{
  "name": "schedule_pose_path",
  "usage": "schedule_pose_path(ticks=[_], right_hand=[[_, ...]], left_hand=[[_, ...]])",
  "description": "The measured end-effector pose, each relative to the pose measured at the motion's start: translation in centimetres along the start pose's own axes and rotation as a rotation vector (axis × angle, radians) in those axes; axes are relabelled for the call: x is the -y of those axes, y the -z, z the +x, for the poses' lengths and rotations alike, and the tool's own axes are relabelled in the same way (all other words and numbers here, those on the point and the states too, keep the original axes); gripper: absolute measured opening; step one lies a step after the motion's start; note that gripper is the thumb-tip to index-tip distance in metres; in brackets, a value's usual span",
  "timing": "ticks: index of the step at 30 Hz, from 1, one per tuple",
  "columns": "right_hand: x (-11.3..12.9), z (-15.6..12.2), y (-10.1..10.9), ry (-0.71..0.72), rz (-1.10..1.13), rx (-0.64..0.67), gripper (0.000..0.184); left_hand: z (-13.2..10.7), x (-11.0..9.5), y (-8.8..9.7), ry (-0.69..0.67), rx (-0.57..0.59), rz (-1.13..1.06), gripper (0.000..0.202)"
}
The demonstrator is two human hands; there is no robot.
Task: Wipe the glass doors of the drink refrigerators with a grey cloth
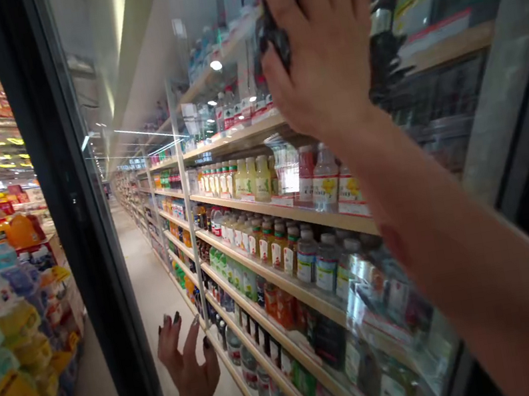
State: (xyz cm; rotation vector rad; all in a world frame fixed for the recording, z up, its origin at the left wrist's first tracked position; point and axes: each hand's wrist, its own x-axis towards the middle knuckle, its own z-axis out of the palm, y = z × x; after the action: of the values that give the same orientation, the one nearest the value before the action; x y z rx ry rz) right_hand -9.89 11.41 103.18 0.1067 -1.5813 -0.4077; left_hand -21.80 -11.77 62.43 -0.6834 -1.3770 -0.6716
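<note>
At the upper right my right hand (320, 46) lies over a dark crumpled cloth (272, 27) against the glass door (212, 38). Its fingers are spread across the cloth, and part of the cloth is hidden under the palm. Lower down, my left hand (191, 366) is raised beside the door's dark frame (71, 210), a watch on its wrist. Its fingers are apart and bent a little, holding nothing. Whether its fingertips touch the glass, I cannot tell.
Behind the glass, long shelves (266, 206) carry rows of bottled drinks (272, 244). An aisle (137, 260) runs away to the left of them. Beyond the door frame stand stacked wrapped packs (11, 321) with yellow signs. Ceiling lights reflect in the glass.
</note>
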Motion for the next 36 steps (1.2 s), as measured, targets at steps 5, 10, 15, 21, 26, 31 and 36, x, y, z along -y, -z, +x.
schedule_pose_path(ticks=[5,10,15,21,26,31,36], right_hand=[[14.2,-6.6,-3.4,0.315,0.241,0.142,0.059],[22.7,-19.4,-4.1,0.778,0.226,0.302,0.057],[18.3,-17.5,-3.4,0.816,0.206,0.291,0.060],[2.4,-11.7,-0.9,-0.141,-0.047,-0.023,0.062],[10.1,-19.1,0.0,-0.406,-0.080,-0.112,0.068],[25.7,-26.4,0.4,0.123,0.180,0.380,0.077],[16.1,-29.3,2.6,-0.034,0.152,0.316,0.073]], left_hand=[[-0.4,0.6,2.1,0.041,0.080,-0.127,0.069],[0.5,4.0,5.6,-0.017,0.001,-0.145,0.062],[2.4,7.2,6.5,-0.087,0.088,-0.199,0.048],[2.7,6.3,5.4,-0.084,0.118,-0.267,0.033],[2.6,4.9,6.0,-0.102,0.086,-0.179,0.027],[2.3,6.6,7.0,-0.215,-0.006,-0.168,0.031],[2.6,7.5,7.2,-0.338,-0.003,-0.013,0.042]])
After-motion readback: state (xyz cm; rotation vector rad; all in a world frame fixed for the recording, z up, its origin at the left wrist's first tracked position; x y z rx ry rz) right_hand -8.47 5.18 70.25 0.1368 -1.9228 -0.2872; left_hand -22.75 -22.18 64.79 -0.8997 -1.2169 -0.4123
